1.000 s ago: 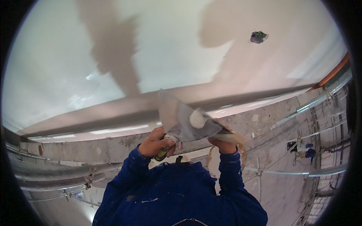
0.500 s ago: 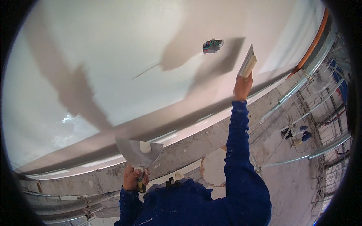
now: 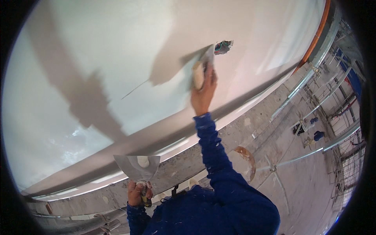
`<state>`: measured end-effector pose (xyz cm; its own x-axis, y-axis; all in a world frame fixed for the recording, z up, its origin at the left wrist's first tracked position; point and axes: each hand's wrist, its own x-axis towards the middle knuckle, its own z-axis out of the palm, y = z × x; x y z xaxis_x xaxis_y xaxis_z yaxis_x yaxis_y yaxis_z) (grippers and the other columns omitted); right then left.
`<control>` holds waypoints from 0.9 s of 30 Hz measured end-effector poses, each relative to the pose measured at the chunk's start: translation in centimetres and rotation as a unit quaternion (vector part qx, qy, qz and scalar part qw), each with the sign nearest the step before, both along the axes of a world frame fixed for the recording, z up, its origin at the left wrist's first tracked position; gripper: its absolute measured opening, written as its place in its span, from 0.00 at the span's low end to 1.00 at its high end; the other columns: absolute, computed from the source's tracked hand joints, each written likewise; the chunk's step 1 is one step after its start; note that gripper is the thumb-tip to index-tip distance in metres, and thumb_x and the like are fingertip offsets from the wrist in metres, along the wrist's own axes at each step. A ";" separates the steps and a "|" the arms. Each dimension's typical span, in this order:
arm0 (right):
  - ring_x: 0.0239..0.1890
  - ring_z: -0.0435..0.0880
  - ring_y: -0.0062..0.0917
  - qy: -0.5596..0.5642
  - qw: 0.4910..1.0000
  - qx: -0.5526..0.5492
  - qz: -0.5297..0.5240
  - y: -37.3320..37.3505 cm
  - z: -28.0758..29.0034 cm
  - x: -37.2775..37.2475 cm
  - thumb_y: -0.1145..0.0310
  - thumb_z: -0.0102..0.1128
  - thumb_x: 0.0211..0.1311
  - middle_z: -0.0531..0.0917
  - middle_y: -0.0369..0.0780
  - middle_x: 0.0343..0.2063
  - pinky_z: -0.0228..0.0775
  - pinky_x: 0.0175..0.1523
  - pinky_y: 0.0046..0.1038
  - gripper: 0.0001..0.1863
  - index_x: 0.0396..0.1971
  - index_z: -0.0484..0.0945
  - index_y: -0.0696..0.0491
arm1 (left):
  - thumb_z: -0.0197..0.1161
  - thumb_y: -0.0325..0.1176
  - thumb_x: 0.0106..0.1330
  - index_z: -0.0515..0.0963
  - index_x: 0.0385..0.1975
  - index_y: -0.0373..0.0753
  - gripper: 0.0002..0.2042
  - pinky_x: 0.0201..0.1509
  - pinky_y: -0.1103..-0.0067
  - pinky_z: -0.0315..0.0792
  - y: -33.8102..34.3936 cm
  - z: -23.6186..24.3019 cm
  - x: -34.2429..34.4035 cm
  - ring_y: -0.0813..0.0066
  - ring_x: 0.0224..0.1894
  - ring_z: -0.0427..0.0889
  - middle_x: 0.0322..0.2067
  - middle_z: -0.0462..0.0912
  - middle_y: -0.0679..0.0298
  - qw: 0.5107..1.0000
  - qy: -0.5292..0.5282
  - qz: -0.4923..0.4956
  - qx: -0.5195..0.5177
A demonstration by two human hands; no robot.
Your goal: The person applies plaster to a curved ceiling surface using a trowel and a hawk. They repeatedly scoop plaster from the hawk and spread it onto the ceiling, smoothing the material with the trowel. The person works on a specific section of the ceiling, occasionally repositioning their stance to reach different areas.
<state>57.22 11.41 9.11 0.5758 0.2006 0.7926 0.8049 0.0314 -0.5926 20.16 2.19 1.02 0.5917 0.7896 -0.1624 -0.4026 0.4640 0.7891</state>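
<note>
My left hand (image 3: 135, 194) is closed round the handle of a wide putty knife (image 3: 130, 166), held low, blade up. A dab of white putty (image 3: 143, 161) sits on that blade. Out ahead, my right hand (image 3: 205, 93) grips the pale handle of a flat finishing trowel (image 3: 198, 75). The trowel's blade is at the large white wall (image 3: 117, 43), just left of a ragged hole (image 3: 223, 47) with coloured wires inside. Motion blur and the hand partly hide the blade, so I cannot tell how much of it touches.
A rough concrete ledge (image 3: 184, 161) runs along the wall's foot. Metal rails (image 3: 295, 92) stand at the right, with scaffolding and a distant person (image 3: 318, 135) beyond. Thick pipes (image 3: 84, 226) lie at lower left. An orange strip (image 3: 316, 35) edges the wall.
My right hand has swept the trowel leftward across the wall, from right of the hole to its left side. The putty knife has shifted slightly left and down, its blade turned a little.
</note>
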 end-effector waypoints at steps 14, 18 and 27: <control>0.42 0.74 0.33 0.138 0.990 0.035 -0.021 -9.2 -0.6 8.6 0.84 0.47 0.38 0.74 0.51 0.41 0.64 0.48 0.28 0.31 0.51 0.61 0.64 | 0.55 0.38 0.58 0.60 0.49 0.36 0.22 0.13 0.79 0.66 1.3 -0.8 -2.4 0.74 0.12 0.70 0.25 0.73 0.56 0.998 -0.021 -0.045 0.041; 0.48 0.72 0.36 0.090 0.993 0.017 -0.078 -7.7 0.4 14.5 0.84 0.44 0.37 0.73 0.51 0.45 0.60 0.53 0.26 0.33 0.53 0.61 0.61 | 0.55 0.38 0.58 0.61 0.47 0.35 0.21 0.13 0.79 0.66 0.6 -0.3 -2.3 0.75 0.12 0.70 0.26 0.74 0.56 0.999 -0.018 -0.020 0.035; 0.52 0.68 0.37 0.076 0.995 0.062 0.008 -3.6 -0.5 16.4 0.86 0.42 0.35 0.69 0.48 0.49 0.56 0.57 0.30 0.36 0.55 0.61 0.57 | 0.57 0.39 0.57 0.62 0.43 0.35 0.20 0.13 0.78 0.66 -0.2 -1.4 -2.6 0.74 0.13 0.70 0.26 0.73 0.56 0.999 -0.024 -0.022 0.034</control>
<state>73.58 7.83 8.60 0.6892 0.1161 0.7152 0.7045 0.1237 -0.6989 17.58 1.96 -0.36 0.6323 0.7706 -0.0797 -0.4211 0.4282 0.7996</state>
